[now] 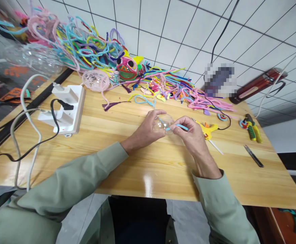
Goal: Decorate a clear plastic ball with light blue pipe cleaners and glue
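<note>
A clear, rounded plastic ball (pixel 160 124) rests in the grip of my left hand (pixel 149 128), whose fingers curve round its left side. My right hand (pixel 187 130) pinches a light blue pipe cleaner (pixel 180 126) against the ball's right side. Part of that blue strand shows at the clear wall; whether it lies inside or outside the ball I cannot tell. Just behind the ball a looped blue pipe cleaner (pixel 144 100) lies on the table. Right of my right hand is a yellow glue gun (pixel 208 130) with a white glue stick.
Pipe cleaners (pixel 87 47) pile along the tiled wall beside a decorated ball (pixel 127 67). A white power strip (pixel 74 112) with cables stands left. At right are a red thermos (pixel 259 84), pliers (pixel 254 130) and a dark slim tool (pixel 254 156). The wooden table's (pixel 163 183) front edge is near me.
</note>
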Available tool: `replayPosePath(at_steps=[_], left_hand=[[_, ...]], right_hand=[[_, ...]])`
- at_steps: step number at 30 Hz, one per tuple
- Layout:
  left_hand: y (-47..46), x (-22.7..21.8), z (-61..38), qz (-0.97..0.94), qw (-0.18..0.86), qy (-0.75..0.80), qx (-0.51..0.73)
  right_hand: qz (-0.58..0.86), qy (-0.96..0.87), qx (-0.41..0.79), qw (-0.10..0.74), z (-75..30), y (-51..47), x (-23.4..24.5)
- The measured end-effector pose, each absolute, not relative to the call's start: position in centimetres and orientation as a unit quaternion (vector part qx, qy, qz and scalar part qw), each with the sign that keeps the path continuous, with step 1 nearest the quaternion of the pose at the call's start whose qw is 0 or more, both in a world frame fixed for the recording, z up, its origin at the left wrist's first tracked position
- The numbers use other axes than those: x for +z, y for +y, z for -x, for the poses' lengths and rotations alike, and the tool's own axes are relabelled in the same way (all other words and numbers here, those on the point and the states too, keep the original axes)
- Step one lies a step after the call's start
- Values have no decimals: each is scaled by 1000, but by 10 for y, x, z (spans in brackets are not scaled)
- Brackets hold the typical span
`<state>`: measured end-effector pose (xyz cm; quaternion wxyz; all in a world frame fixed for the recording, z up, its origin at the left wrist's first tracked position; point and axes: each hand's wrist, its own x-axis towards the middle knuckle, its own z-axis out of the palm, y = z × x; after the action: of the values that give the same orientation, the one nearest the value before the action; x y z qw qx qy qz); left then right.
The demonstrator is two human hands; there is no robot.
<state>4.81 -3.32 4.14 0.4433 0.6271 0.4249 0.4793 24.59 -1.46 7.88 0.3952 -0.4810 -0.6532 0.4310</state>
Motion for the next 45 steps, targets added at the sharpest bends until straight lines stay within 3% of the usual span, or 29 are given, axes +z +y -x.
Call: replayPosePath(at_steps=[8,21,30,37,39,42,45], left_hand=[[-32,40,-41,-611,500,405,461],[-32,41,-46,-615,460,432,473],[-31,42,-38,-596,519,412,454],[-27,35,-38,-614,483,418,463],[-27,34,-38,-607,474,429,472],[-28,33,-40,-598,458,441,488],[-31,33,-42,-591,446,455,495]], right_hand=[[488,-652,435,384,-245,-15,79],[487,-653,432,388,-244,-15,79],[494,-648,433,385,-243,-14,80],[495,-644,441,383,-248,-9,74],[495,-649,394,422,-252,-8,76],[516,-651,180,528,-257,-14,85],[528,-655,78,535,-256,-25,92]])
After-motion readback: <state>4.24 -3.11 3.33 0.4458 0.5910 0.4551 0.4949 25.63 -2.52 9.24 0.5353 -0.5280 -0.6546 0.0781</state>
